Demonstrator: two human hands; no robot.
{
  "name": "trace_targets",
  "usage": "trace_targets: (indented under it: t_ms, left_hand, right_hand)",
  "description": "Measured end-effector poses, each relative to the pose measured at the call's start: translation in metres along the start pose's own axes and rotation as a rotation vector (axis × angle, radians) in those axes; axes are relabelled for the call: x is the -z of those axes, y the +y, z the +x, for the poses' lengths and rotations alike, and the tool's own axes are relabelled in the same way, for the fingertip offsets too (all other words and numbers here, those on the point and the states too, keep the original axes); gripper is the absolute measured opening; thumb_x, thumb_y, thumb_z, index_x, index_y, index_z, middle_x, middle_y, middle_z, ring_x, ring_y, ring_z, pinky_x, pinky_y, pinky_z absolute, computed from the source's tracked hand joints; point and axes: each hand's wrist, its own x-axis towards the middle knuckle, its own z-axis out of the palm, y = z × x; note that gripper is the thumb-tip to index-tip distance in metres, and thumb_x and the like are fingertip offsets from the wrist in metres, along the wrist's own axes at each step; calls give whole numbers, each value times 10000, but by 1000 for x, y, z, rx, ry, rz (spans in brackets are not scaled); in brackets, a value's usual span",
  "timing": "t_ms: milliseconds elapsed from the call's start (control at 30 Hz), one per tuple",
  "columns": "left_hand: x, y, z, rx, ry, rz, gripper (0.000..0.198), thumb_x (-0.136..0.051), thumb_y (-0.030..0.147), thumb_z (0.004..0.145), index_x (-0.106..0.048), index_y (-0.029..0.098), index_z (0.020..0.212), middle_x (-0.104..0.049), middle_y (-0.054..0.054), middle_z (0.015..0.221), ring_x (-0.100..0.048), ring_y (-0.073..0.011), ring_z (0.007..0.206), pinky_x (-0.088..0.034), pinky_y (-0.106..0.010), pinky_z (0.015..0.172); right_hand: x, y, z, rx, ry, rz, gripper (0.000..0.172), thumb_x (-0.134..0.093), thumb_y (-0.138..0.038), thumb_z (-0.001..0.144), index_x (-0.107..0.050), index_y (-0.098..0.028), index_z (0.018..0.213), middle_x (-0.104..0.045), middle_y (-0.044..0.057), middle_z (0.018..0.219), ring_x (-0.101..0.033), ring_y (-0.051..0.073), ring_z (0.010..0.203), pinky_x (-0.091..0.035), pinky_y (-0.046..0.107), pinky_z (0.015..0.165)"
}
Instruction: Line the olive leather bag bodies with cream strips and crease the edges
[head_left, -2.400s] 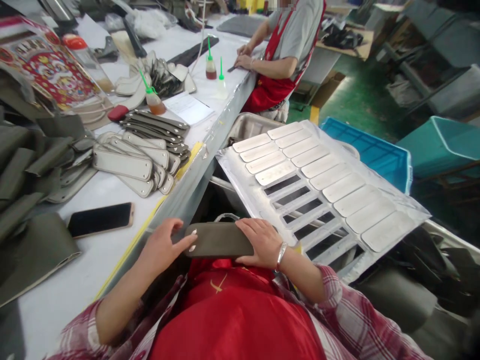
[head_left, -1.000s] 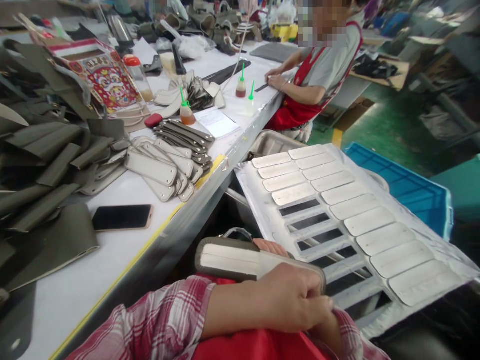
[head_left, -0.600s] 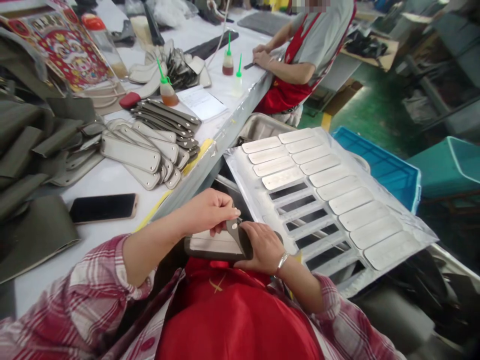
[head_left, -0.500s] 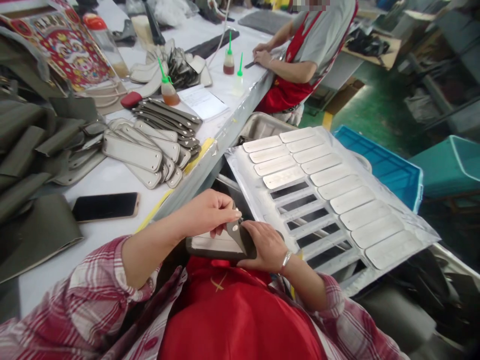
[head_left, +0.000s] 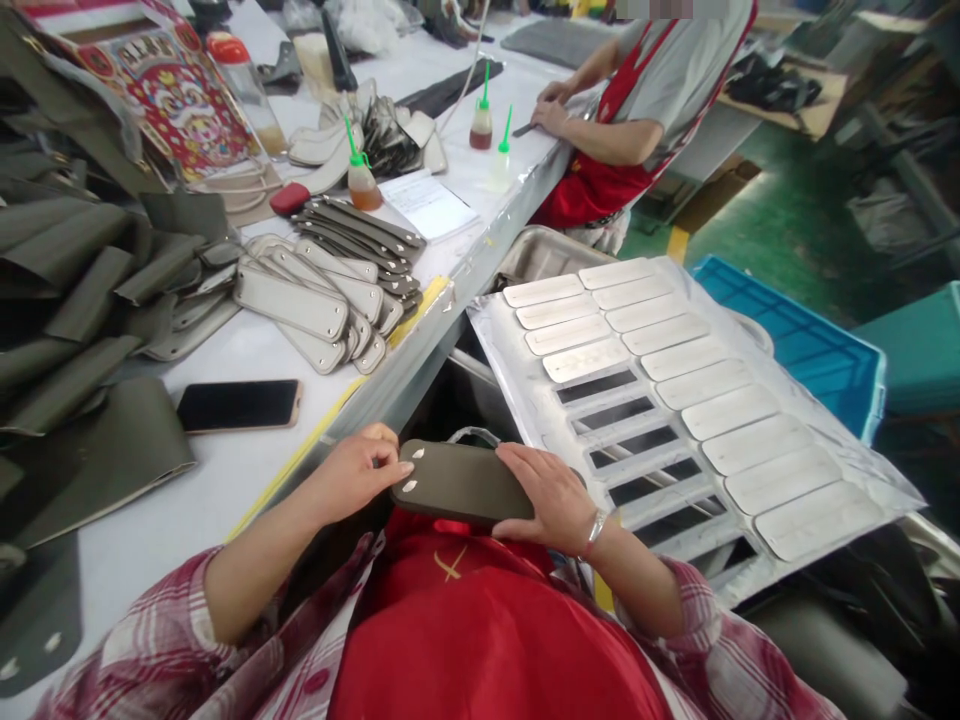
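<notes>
A dark olive, round-ended leather piece (head_left: pixel 465 480) lies across in front of my red apron (head_left: pixel 480 610), its smooth face up. Two pale marked holes show near its left end. My left hand (head_left: pixel 364 472) pinches that end, thumb on top and fingers curled. Lying over the right end, my right hand (head_left: pixel 547 497) grips the piece between the thumb at the near edge and the fingers at the far edge. What lies under the piece is mostly hidden.
Pale strips (head_left: pixel 716 395) sit in rows on a slotted board (head_left: pixel 847 470) to the right. On the table are stacked pale pieces (head_left: pixel 292 300), dark strips (head_left: pixel 367 235), a phone (head_left: pixel 240 405) and green-tipped bottles (head_left: pixel 364 185). A co-worker (head_left: pixel 637 130) sits at the far side.
The corner of dark leather that my left hand held folded up is now flat along the piece. My left hand has moved left and down to its end; my right hand stays at the right.
</notes>
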Motion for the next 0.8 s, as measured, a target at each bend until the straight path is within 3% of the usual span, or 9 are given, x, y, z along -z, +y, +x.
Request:
trace_targets:
  t_ms: [233,500,800]
  left_hand:
    - [-13,-9,-12,105,60,-8,357,-489,430,782,-499,180,528,-508,-18,816,-503,-159,763,-382,-284,718]
    - [-20,-8,-16,92,148,-47,346,-468,413,809,-445,187,549,-511,-16,807,-506,-157,771,-384,-266,715]
    - [-21,-8,-14,147,185,-139,307,-538,341,769,-442,186,522,-516,-11,795,-524,-163,785,-395,-273,722]
  right_hand:
    - [-3,-4,2,-55,11,-2,807,-602,-636,637,-427,-145,1253,-503,146,1222,-466,284,1110,-362,448,947]
    - [-1,-11,11,-119,22,27,754,-692,-502,540,-481,-128,1159,-524,129,1153,-481,276,1044,-367,426,932]
    - [-1,-5,11,-38,-57,-22,823,-591,-607,664,-380,-148,1314,-468,131,1287,-435,288,1139,-347,454,962]
